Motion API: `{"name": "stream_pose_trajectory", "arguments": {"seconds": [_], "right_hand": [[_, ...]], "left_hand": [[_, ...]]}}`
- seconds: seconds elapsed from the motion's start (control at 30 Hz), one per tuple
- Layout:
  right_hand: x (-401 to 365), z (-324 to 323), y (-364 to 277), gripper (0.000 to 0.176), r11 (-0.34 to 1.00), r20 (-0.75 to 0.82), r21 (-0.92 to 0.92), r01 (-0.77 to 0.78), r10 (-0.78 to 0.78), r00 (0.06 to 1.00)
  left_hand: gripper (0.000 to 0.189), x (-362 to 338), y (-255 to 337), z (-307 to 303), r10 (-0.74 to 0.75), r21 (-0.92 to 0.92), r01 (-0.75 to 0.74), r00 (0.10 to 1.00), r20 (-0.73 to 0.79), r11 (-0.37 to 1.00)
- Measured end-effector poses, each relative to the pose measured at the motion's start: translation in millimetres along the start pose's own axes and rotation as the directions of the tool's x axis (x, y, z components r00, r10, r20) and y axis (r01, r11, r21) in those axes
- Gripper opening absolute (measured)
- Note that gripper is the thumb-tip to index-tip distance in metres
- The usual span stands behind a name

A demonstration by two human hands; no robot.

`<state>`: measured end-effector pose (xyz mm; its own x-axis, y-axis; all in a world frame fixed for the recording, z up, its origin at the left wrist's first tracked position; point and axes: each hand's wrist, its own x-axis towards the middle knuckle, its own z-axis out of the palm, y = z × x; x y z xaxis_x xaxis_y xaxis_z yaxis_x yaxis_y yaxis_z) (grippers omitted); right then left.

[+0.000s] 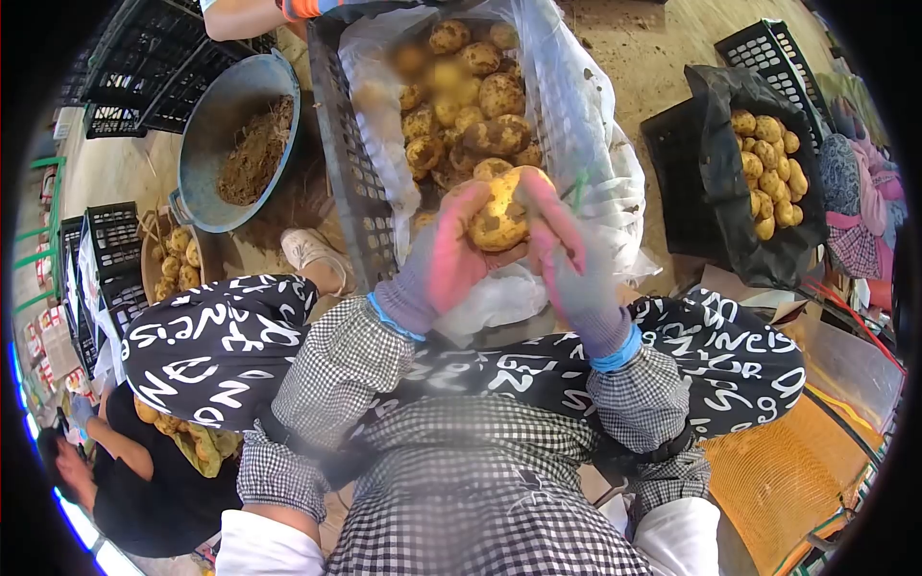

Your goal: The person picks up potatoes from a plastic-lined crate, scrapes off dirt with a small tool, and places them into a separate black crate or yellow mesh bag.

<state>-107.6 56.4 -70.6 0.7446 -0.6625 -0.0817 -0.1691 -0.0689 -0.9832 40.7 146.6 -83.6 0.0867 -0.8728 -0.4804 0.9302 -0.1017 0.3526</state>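
Fingers [459, 216] of the left hand [437, 269] and of the right hand [571, 274], both in pink-and-grey gloves, are curled partway closed around a single potato [499, 219], with the fingertips pressing its two flanks. The potato is held in the air just over the near end of the lined crate [341, 163], a black plastic crate fitted with a clear bag [586, 125]. Judged from this grip, the step in hand is a two-handed check of the tuber. It is done well by turning the potato with the fingertips only and holding it over the bag, so that a slip drops it onto the heap. Pressure should be light to avoid bruising the skin. The lined crate holds a heap of soil-flecked potatoes [471, 106]. Left of the lined crate, a blue basin [216, 106] holds brown fibrous debris [254, 149]. Further left of the lined crate, a small batch of potatoes [178, 259] sits among stacked black crates. Right of the lined crate, a second crate [667, 163] with a black bag liner holds cleaner yellow potatoes [768, 168]. At the far end of the lined crate, another person's forearm [250, 17] is in view.
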Motion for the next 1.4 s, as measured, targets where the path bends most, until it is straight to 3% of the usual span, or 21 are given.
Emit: {"name": "stream_pose_trajectory", "arguments": {"seconds": [0.03, 0.1, 0.17, 0.23, 0.33, 0.43, 0.53, 0.57, 0.6, 0.67, 0.73, 0.8, 0.83, 0.87, 0.93, 0.97, 1.03, 1.1, 1.2, 1.33, 1.4], "right_hand": [[-1, 1, -1, 0.045, 1.000, 0.038, -0.021, 0.012, -0.011, 0.999], [-4, 6, -2, 0.042, 0.997, 0.098, -0.076, 0.030, -0.023, 0.995], [-8, 10, 1, 0.042, 0.995, 0.097, -0.100, 0.028, -0.018, 0.995], [-3, 8, 1, 0.048, 0.999, 0.008, -0.041, 0.006, -0.006, 1.000], [0, 9, 0, 0.053, 0.981, 0.002, -0.174, 0.088, -0.089, 0.996], [-6, 15, -1, 0.052, 0.894, 0.080, -0.381, 0.235, -0.221, 0.972], [-3, 16, 1, 0.055, 0.920, -0.024, -0.385, 0.079, -0.095, 0.995], [-3, 16, -2, 0.054, 0.903, 0.010, -0.412, 0.125, -0.133, 0.991], [-3, 15, -8, 0.054, 0.882, 0.043, -0.439, 0.173, -0.172, 0.984], [-2, 15, -5, 0.052, 0.856, 0.031, -0.453, 0.251, -0.266, 0.963], [-2, 20, 18, 0.050, 0.847, -0.062, -0.432, 0.310, -0.371, 0.927], [0, 13, 0, 0.049, 0.996, -0.089, -0.081, -0.047, 0.039, 0.995], [4, 13, -9, 0.049, 0.992, -0.073, -0.025, -0.125, 0.123, 0.990], [7, 12, -14, 0.049, 0.980, -0.054, 0.028, -0.195, 0.196, 0.979], [2, 14, -10, 0.050, 0.970, 0.075, -0.233, -0.071, 0.091, 0.993], [-1, 16, -12, 0.051, 0.907, 0.161, -0.417, -0.055, 0.134, 0.978], [-6, 15, -6, 0.048, 0.978, 0.085, -0.202, -0.047, 0.065, 0.994], [-1, 15, -3, 0.043, 0.995, -0.087, 0.097, 0.009, 0.000, 0.996], [13, 2, 6, 0.040, 0.996, -0.182, -0.007, 0.094, -0.093, 0.979], [-2, 3, 5, 0.040, 0.980, 0.018, -0.196, 0.017, -0.014, 1.000], [-4, 6, 4, 0.040, 0.987, 0.011, -0.162, 0.004, -0.003, 1.000]], "left_hand": [[0.041, 0, -1, 1, 0.008, -0.009, -0.008, 1.000, 0.018, 1.000], [0.041, 5, 4, -9, -0.061, -0.002, 0.063, 0.969, 0.238, 0.998], [0.041, 4, 3, -9, -0.038, 0.005, 0.038, 0.976, 0.215, 0.999], [0.042, 0, -5, 1, 0.082, 0.024, -0.081, 0.996, -0.047, 0.996], [0.041, 0, -7, -1, 0.130, 0.014, -0.130, 0.991, -0.035, 0.991], [0.040, 2, -3, -9, 0.080, 0.038, -0.081, 0.996, 0.036, 0.996], [0.040, -3, -8, -2, 0.148, -0.060, -0.149, 0.989, -0.023, 0.987], [0.041, -2, -10, -8, 0.241, 0.275, -0.234, 0.970, 0.007, 0.933], [0.042, 0, -11, -14, 0.318, 0.575, -0.299, 0.945, 0.070, 0.762], [0.043, 4, -14, -19, 0.375, 0.725, -0.328, 0.921, 0.104, 0.605], [0.042, 2, -10, -5, 0.365, 0.532, -0.306, 0.931, -0.007, 0.790], [0.041, -4, -10, 9, 0.312, 0.293, -0.267, 0.943, -0.119, 0.918], [0.040, -4, -11, 13, 0.272, 0.163, -0.246, 0.949, -0.162, 0.955], [0.042, -2, -13, 11, 0.292, 0.197, -0.260, 0.944, -0.152, 0.945], [0.045, 0, -18, -2, 0.334, 0.261, -0.290, 0.932, -0.143, 0.921], [0.043, 0, -14, -4, 0.270, 0.154, -0.252, 0.957, -0.108, 0.955], [0.040, 3, -2, -7, 0.147, -0.054, -0.147, 0.989, -0.015, 0.988], [0.040, -2, 3, -1, 0.065, -0.080, -0.075, 0.991, -0.119, 0.994], [0.039, -1, 5, 0, -0.046, -0.121, 0.029, 0.989, -0.140, 0.992], [0.050, 3, -4, -21, -0.058, -0.160, 0.045, 0.995, -0.078, 0.986], [0.049, 3, -5, -30, -0.113, -0.195, 0.117, 0.993, 0.028, 0.974]]}}
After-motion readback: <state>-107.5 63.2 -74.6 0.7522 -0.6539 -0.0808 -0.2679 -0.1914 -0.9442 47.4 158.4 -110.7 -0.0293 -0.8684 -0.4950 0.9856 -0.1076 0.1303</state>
